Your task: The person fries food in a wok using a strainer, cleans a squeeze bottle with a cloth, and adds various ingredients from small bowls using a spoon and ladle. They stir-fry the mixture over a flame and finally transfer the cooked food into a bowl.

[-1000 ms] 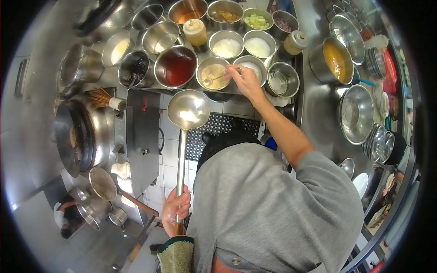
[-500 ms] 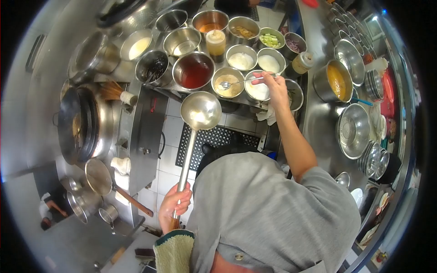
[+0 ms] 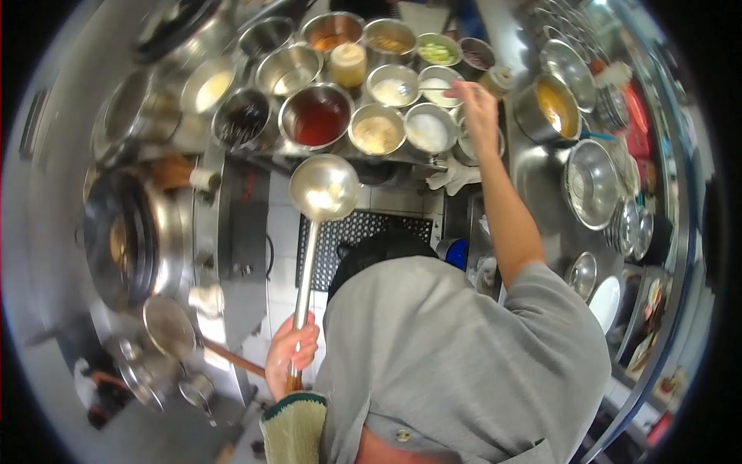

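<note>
My left hand point(image 3: 292, 349) is wrapped around the metal shaft of a large ladle point(image 3: 325, 189), just above its wooden end. The ladle's bowl faces up, short of the row of steel bowls, with a bright sheen inside. My right hand point(image 3: 477, 108) pinches the thin handle of a spoon point(image 3: 434, 88). The spoon's head is over or in the back bowl of white powder point(image 3: 391, 90); blur hides which. Nearby stand another bowl of white powder point(image 3: 430, 131), a bowl of tan powder point(image 3: 376, 134) and a pot of red liquid point(image 3: 317, 124).
At left sits a dark wok point(image 3: 120, 240), near a wooden-handled strainer point(image 3: 170, 329). The right counter holds a pot of orange liquid point(image 3: 550, 112) and a perforated steel bowl point(image 3: 591, 185). A squeeze bottle point(image 3: 348, 66) stands among the bowls. A black mat point(image 3: 317, 255) covers part of the floor.
My right hand has moved the spoon from the tan powder bowl back to the far white powder bowl. The ladle stays in my left hand. The view has shifted slightly.
</note>
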`<move>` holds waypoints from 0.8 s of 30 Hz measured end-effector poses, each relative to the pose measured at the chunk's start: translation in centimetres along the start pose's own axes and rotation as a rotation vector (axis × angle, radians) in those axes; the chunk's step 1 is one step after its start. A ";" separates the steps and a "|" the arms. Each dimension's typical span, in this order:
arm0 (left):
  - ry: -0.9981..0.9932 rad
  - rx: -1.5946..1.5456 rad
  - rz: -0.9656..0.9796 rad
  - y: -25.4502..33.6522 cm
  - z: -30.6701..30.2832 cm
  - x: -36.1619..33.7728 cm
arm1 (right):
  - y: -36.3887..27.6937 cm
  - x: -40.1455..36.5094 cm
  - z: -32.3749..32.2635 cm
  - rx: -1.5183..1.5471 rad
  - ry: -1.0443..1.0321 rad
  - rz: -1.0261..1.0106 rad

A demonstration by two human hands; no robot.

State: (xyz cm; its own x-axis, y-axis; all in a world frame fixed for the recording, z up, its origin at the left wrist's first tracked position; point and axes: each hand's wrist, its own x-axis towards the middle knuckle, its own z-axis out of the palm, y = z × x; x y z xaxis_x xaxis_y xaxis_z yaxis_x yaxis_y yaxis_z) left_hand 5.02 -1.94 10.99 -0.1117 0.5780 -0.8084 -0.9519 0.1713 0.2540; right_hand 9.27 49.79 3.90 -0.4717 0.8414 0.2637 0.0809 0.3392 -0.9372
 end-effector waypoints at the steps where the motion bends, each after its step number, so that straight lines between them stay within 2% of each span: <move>1: -0.024 0.027 -0.002 0.4 -0.3 -0.1 | 0.8 0.9 0.3 -0.097 -0.023 0.035; 2: -0.039 0.045 -0.010 0.7 -0.4 -0.4 | 1.6 1.4 0.9 -0.193 -0.055 0.082; 4: -0.019 0.090 -0.018 1.4 -0.1 -1.3 | 3.7 2.4 3.2 -0.270 -0.044 -0.010; 9: 0.032 0.117 0.009 1.5 2.0 -2.7 | 4.9 3.3 6.6 -0.251 -0.054 -0.052; 16: 0.049 0.045 0.037 -0.4 5.0 -2.4 | 5.4 3.4 6.5 -0.141 -0.089 0.094; 24: 0.072 -0.029 0.059 -2.0 7.1 -1.6 | 7.6 4.4 5.3 -0.060 -0.079 0.114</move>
State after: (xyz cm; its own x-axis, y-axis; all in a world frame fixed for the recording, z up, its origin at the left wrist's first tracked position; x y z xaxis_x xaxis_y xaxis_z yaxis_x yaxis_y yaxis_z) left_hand 9.16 2.49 15.51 -0.1871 0.5271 -0.8290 -0.9509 0.1148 0.2876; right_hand 3.12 53.85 -3.25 -0.5239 0.8410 0.1349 0.1896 0.2696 -0.9441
